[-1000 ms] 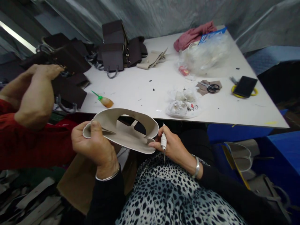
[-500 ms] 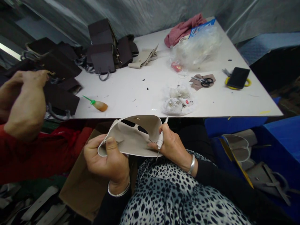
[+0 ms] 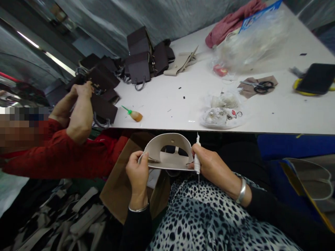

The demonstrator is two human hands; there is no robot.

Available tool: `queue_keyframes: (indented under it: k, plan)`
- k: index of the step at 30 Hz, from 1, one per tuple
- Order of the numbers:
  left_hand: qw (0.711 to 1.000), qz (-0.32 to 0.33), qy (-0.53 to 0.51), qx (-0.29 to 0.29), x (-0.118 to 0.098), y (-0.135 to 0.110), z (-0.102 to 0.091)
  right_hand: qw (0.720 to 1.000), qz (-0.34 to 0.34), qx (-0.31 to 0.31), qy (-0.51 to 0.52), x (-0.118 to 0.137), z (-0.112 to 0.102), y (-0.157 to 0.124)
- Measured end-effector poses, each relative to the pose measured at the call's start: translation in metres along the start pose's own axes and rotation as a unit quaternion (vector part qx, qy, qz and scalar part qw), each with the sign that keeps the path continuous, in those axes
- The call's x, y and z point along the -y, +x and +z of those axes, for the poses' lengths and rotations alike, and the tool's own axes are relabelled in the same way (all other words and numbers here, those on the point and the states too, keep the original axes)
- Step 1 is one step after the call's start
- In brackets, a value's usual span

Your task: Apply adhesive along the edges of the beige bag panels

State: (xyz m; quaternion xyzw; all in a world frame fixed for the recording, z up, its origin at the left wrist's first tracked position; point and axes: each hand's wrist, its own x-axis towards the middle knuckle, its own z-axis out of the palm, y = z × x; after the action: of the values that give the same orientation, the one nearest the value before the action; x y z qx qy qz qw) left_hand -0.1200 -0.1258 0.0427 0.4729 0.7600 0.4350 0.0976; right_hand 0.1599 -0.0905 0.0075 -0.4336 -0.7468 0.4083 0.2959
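Observation:
A beige bag piece [image 3: 154, 150], curved and with an oval opening, is held between my two hands above my lap, just off the table's near edge. My left hand [image 3: 138, 174] pinches its left end, thumb on top. At the right end, my right hand [image 3: 209, 160] closes around an awl [image 3: 197, 162] with a white-wrapped handle, its thin metal tip pointing down. Fingers of that same hand also touch the right edge of the bag piece. Part of the piece's underside is hidden.
On the white table [image 3: 157, 101] lie a glue bottle [image 3: 135, 115], a plastic bag of thread [image 3: 222, 113], scissors [image 3: 261, 86] and dark handbags [image 3: 137, 66]. At left, a co-worker's hands [image 3: 85, 91] handle dark bags. A cardboard box [image 3: 115, 191] stands below; a blue bin [image 3: 277, 143] is at right.
The view has swung left, so things appear further right and more of the co-worker shows. The bag piece is turned so its opening faces me more. Both hands keep their hold.

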Motion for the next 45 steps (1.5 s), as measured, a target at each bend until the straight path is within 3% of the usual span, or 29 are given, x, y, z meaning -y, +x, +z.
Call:
queue_keyframes:
  k: [3, 7, 13, 17, 24, 45]
  plan:
    - [0.999, 0.004, 0.028, 0.039, 0.002, 0.005, -0.014, 1.0, -0.015, -0.006, -0.01, 0.005, -0.003, 0.002]
    - [0.999, 0.01, -0.023, 0.035, 0.011, 0.013, -0.02, 0.998, -0.011, -0.056, -0.002, 0.004, -0.005, 0.003]
    - [0.988, -0.052, -0.142, 0.04, 0.022, 0.014, -0.017, 0.975, 0.063, -0.119, 0.175, -0.002, -0.005, 0.007]
    - [0.973, -0.09, -0.21, 0.006, 0.018, 0.009, -0.016, 0.956, 0.089, -0.148, 0.236, 0.0, -0.005, 0.01]
    - [0.976, -0.089, -0.196, -0.028, 0.017, 0.002, -0.012, 0.953, 0.08, -0.175, 0.235, 0.003, -0.002, 0.01]
    - [0.978, -0.088, -0.185, -0.03, 0.023, 0.001, -0.012, 0.946, 0.099, -0.215, 0.221, -0.012, 0.002, 0.011]
